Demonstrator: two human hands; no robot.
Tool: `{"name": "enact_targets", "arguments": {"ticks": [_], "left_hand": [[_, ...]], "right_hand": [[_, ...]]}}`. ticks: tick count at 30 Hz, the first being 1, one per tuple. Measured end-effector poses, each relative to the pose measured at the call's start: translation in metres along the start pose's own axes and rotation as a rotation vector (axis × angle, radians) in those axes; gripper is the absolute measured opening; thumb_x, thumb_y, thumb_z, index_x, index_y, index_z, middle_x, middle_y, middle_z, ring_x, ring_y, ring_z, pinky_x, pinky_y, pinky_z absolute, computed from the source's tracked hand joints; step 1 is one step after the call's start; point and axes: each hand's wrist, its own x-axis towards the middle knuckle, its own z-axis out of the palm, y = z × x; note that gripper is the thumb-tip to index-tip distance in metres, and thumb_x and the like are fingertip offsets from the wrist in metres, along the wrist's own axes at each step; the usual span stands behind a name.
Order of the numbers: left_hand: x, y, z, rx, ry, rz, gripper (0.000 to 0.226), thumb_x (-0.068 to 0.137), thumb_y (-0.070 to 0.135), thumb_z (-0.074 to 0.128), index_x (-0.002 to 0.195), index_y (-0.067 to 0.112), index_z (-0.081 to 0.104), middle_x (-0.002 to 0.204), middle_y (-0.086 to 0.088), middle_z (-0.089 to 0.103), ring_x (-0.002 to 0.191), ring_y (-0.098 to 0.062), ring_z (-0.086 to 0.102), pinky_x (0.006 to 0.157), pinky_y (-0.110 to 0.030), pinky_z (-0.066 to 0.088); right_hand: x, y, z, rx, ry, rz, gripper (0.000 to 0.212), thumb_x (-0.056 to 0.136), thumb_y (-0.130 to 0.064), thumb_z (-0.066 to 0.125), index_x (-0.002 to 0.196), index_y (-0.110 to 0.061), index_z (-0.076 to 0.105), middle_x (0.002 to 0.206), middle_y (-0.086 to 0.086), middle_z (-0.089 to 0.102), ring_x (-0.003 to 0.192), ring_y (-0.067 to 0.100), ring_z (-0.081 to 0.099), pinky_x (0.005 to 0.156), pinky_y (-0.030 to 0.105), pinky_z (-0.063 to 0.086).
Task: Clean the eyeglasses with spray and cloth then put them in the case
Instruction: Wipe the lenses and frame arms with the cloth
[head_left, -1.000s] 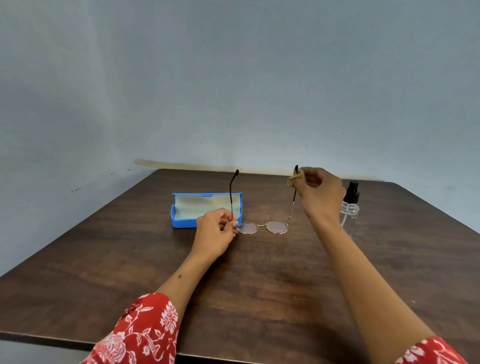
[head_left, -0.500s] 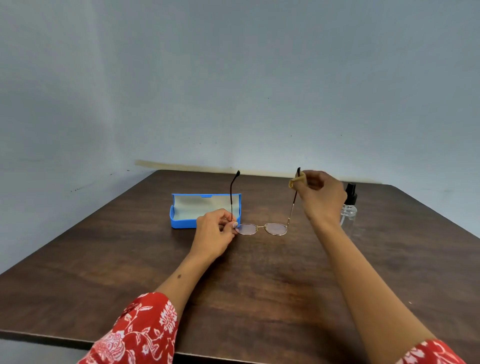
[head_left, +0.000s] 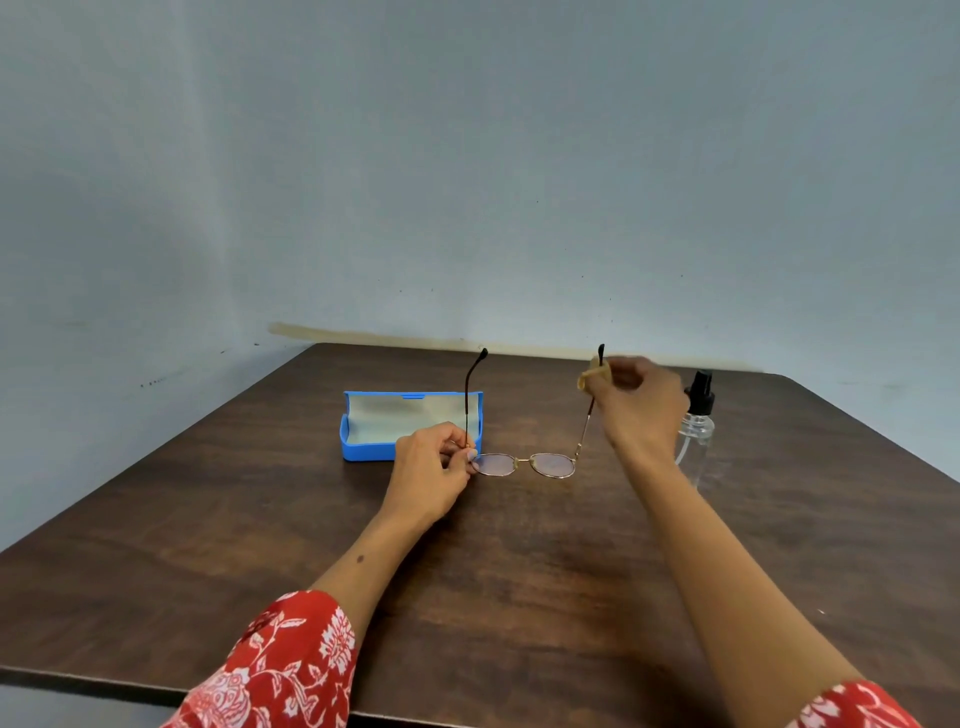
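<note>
The gold-rimmed eyeglasses (head_left: 525, 464) are held above the brown table, lenses down and both temples pointing up. My left hand (head_left: 434, 470) pinches the frame at its left hinge. My right hand (head_left: 638, 402) pinches a small beige cloth (head_left: 592, 375) around the upper part of the right temple, just under its black tip. The blue case (head_left: 408, 426) lies open behind my left hand, its pale lining showing. A clear spray bottle (head_left: 696, 431) with a black nozzle stands right behind my right hand.
The dark wooden table (head_left: 519, 571) meets a pale blue-grey wall at its far edge and another wall on the left. Its near edge runs along the bottom of the view, under my red floral sleeves.
My right hand with the cloth has slid a little down the right temple, leaving more of the black tip showing. The left hand and the glasses stay in place.
</note>
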Motion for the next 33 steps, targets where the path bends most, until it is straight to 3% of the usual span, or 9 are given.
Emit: {"name": "enact_targets", "arguments": {"ticks": [2,6,12,15,19,22,26,29,33], "left_hand": [[0.000,0.000,0.000,0.002,-0.004,0.002,0.010,0.084,0.007,0.065,0.082,0.017,0.065,0.077,-0.002,0.070,0.074,-0.010,0.069,0.077,-0.037,0.059],[0.000,0.002,0.000,0.015,-0.007,0.003,0.011,0.084,0.007,0.066,0.081,0.018,0.065,0.075,-0.001,0.070,0.074,-0.010,0.069,0.078,-0.037,0.059],[-0.001,0.003,-0.001,0.011,-0.002,0.014,0.008,0.083,0.008,0.066,0.081,0.015,0.065,0.075,-0.003,0.071,0.074,-0.012,0.069,0.078,-0.040,0.058],[-0.001,0.003,-0.001,0.011,-0.008,0.012,0.008,0.083,0.008,0.067,0.080,0.016,0.065,0.075,-0.003,0.071,0.074,-0.013,0.069,0.077,-0.040,0.058],[0.000,0.002,-0.001,0.007,-0.012,0.009,0.012,0.084,0.007,0.066,0.080,0.018,0.065,0.073,-0.001,0.071,0.072,-0.010,0.069,0.078,-0.038,0.058],[0.000,0.002,0.000,0.002,-0.009,0.005,0.011,0.084,0.007,0.066,0.081,0.017,0.065,0.072,-0.001,0.071,0.072,-0.010,0.069,0.078,-0.038,0.059],[0.000,0.002,-0.001,-0.010,-0.004,0.007,0.014,0.083,0.007,0.066,0.078,0.020,0.064,0.074,-0.002,0.071,0.073,-0.011,0.069,0.078,-0.039,0.059],[-0.001,0.001,-0.001,-0.009,0.001,0.011,0.014,0.083,0.006,0.066,0.078,0.020,0.064,0.074,-0.003,0.071,0.073,-0.012,0.069,0.077,-0.039,0.059],[0.000,0.001,-0.001,0.005,-0.013,0.011,0.013,0.084,0.007,0.066,0.080,0.019,0.065,0.075,-0.002,0.071,0.074,-0.011,0.069,0.078,-0.038,0.058]], "right_hand": [[0.006,-0.012,-0.002,0.053,0.036,-0.056,0.013,0.075,-0.011,0.071,0.085,-0.019,0.068,0.074,-0.007,0.067,0.070,0.002,0.063,0.067,0.006,0.045],[0.001,-0.012,0.000,0.023,0.037,-0.122,0.015,0.078,-0.011,0.067,0.092,-0.016,0.070,0.072,-0.017,0.064,0.073,0.004,0.064,0.072,0.015,0.049],[-0.011,0.020,0.000,-0.106,-0.063,0.042,0.005,0.078,-0.015,0.069,0.082,-0.017,0.069,0.073,-0.003,0.068,0.076,0.013,0.064,0.078,0.034,0.053],[-0.006,0.014,0.001,-0.087,-0.048,0.032,0.005,0.076,-0.014,0.070,0.078,-0.019,0.067,0.074,-0.001,0.069,0.075,0.013,0.065,0.075,0.028,0.052],[0.007,-0.012,0.000,0.027,0.029,-0.078,0.012,0.076,-0.010,0.070,0.088,-0.016,0.069,0.071,-0.010,0.064,0.067,-0.003,0.060,0.063,0.002,0.042],[0.008,-0.016,0.001,0.055,0.022,-0.108,0.013,0.078,-0.011,0.069,0.090,-0.016,0.069,0.071,-0.015,0.063,0.068,-0.004,0.061,0.063,0.004,0.045],[-0.003,0.008,0.001,-0.047,-0.051,-0.019,0.007,0.076,-0.014,0.069,0.077,-0.021,0.067,0.070,-0.008,0.066,0.072,0.010,0.065,0.070,0.023,0.050],[-0.012,0.023,0.002,-0.111,-0.125,0.096,0.014,0.077,-0.019,0.069,0.067,-0.026,0.063,0.069,-0.004,0.069,0.074,0.015,0.066,0.069,0.025,0.048],[-0.005,0.016,0.005,-0.054,-0.060,0.087,0.008,0.075,-0.016,0.070,0.073,-0.023,0.066,0.073,-0.001,0.070,0.078,0.015,0.067,0.075,0.026,0.049]]}}
